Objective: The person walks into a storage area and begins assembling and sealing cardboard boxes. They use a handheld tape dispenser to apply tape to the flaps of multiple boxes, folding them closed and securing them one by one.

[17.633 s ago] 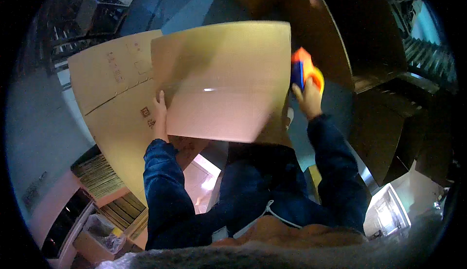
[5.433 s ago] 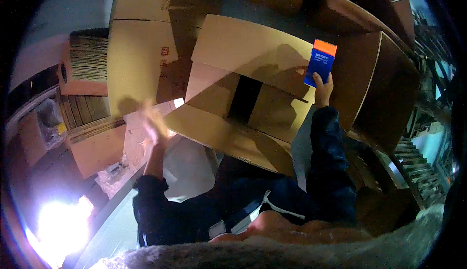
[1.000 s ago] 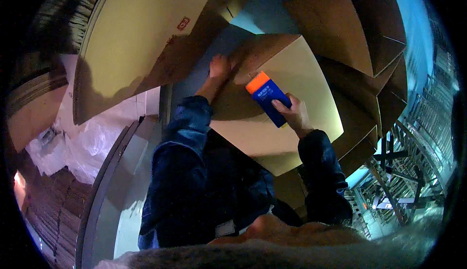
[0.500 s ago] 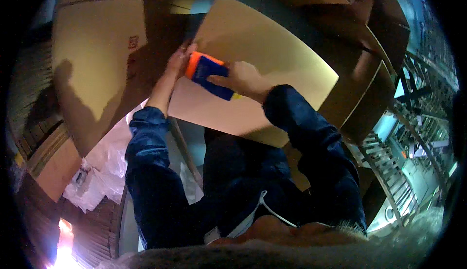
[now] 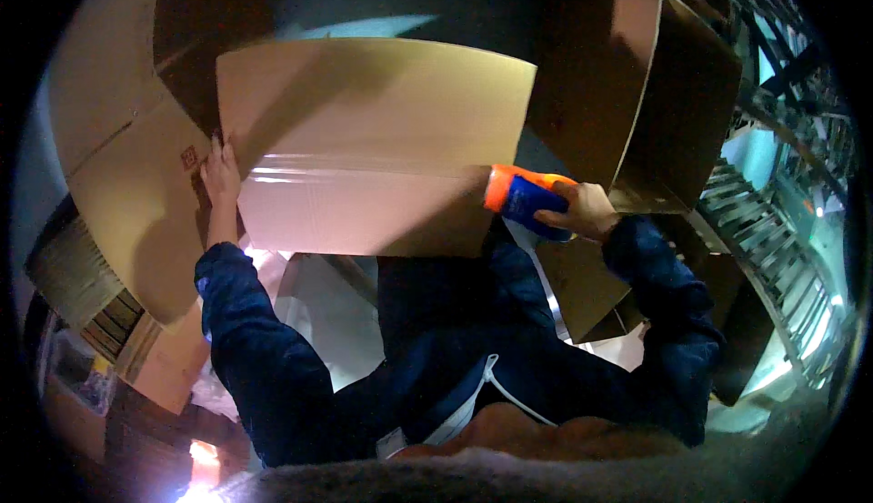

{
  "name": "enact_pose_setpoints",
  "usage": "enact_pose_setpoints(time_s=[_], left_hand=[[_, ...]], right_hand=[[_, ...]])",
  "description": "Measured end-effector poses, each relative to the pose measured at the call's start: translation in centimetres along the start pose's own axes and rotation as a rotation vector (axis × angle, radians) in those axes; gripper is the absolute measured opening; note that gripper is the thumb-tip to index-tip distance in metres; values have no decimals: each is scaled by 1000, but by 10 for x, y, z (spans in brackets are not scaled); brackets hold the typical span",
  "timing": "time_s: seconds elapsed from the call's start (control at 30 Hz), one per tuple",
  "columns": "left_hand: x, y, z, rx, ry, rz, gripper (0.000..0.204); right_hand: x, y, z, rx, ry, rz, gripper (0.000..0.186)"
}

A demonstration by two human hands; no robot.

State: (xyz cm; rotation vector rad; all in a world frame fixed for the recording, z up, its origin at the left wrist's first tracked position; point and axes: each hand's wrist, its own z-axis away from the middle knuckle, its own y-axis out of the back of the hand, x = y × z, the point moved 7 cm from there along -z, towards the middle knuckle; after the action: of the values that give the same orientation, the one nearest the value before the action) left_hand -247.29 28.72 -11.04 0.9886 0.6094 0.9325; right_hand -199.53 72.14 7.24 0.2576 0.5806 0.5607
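A closed cardboard box point(image 5: 373, 107) lies in front of me, with a shiny strip of clear tape point(image 5: 282, 168) running along its middle seam. My right hand point(image 5: 591, 210) is closed round a blue and orange tape dispenser point(image 5: 527, 199), whose orange end meets the box's right edge at the seam. On the opposite side, my left hand point(image 5: 220, 174) rests against the box's left edge with its fingers stretched out and nothing in them. The dispenser's underside and its tape roll are hidden from me.
Large cardboard sheets or boxes point(image 5: 118, 185) stand close by on the left. More open cardboard boxes point(image 5: 673, 112) crowd the right side. Stacked flat cardboard point(image 5: 77, 262) and a clear plastic bin point(image 5: 77, 371) are at the lower left. A metal roller conveyor point(image 5: 773, 266) curves along the far right.
The tape dispenser has moved right, from the box's left side to its right edge, leaving tape along the seam. The box appears squarer to me, and my left hand is lower and farther left.
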Motion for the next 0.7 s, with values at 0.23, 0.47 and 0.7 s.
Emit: enact_pose_setpoints(time_s=[0.23,0.47,0.7], left_hand=[[105,63,30,387,163,-661,55],[469,-1,186,193,-717,105,75],[487,0,192,202,-705,59,68]], right_hand=[[79,-28,-13,39,-3,-90,53],[93,-37,-14,117,157,-131,52],[130,-65,-28,264,259,-193,52]])
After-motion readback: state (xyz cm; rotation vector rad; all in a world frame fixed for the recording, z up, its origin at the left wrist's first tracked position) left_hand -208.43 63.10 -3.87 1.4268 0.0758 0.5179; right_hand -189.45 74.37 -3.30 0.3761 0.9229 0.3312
